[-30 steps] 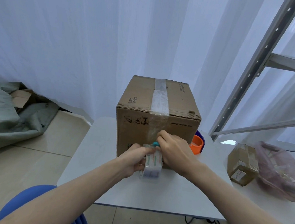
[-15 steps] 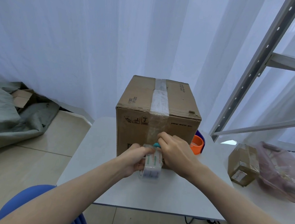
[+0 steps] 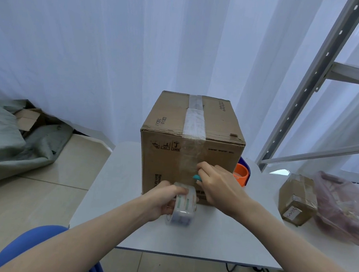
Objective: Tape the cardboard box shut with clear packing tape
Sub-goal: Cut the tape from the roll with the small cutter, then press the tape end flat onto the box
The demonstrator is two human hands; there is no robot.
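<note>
A closed brown cardboard box (image 3: 163, 162) stands on a small white table (image 3: 187, 238). A strip of clear tape (image 3: 194, 124) runs along its top seam and down the near face. My left hand (image 3: 164, 200) grips a roll of clear packing tape (image 3: 183, 207) low against the near face of the box. My right hand (image 3: 217, 184) is closed around a small teal cutter (image 3: 197, 177), whose tip sits at the tape on the box's front, just above the roll.
An orange and blue tape roll (image 3: 241, 173) sits behind the box's right side. A small taped parcel (image 3: 296, 200) and a pink plastic bag (image 3: 345, 209) lie on the right. A metal shelf frame (image 3: 304, 92) rises at right; grey cloth (image 3: 6, 142) is heaped on the floor at left.
My right hand has shifted slightly right and the teal cutter tip shows more clearly. My left hand keeps the roll in the same place.
</note>
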